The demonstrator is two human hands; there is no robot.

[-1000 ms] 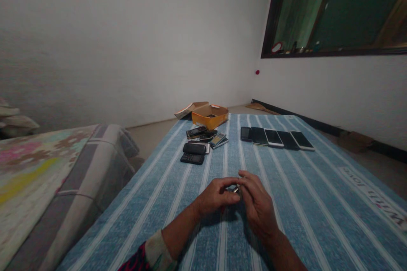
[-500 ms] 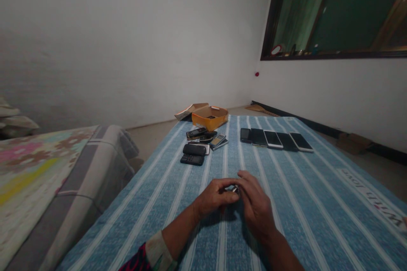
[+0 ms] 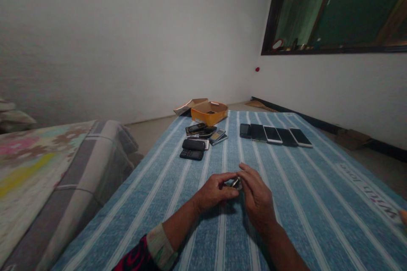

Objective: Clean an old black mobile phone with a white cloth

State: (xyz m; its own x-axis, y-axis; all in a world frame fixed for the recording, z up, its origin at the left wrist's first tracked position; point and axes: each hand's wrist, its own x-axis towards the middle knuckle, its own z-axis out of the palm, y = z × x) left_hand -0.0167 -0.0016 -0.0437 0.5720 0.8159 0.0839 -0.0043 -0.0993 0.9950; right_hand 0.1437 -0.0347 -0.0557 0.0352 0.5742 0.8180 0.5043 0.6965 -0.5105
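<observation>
Over a striped cloth [image 3: 311,203], we see the right hand [image 3: 258,199] curled close (its hold we cannot tell) and the left hand [image 3: 213,191], fingers nearly closed, pinching a small shiny object [image 3: 235,183]: delicate two-handed handling, we judge, next calling for steadiness.

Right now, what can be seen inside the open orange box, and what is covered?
Inside the orange box, something dark shows, too small to identify. The front wall covers the near part of the bottom, so anything there is hidden.
</observation>
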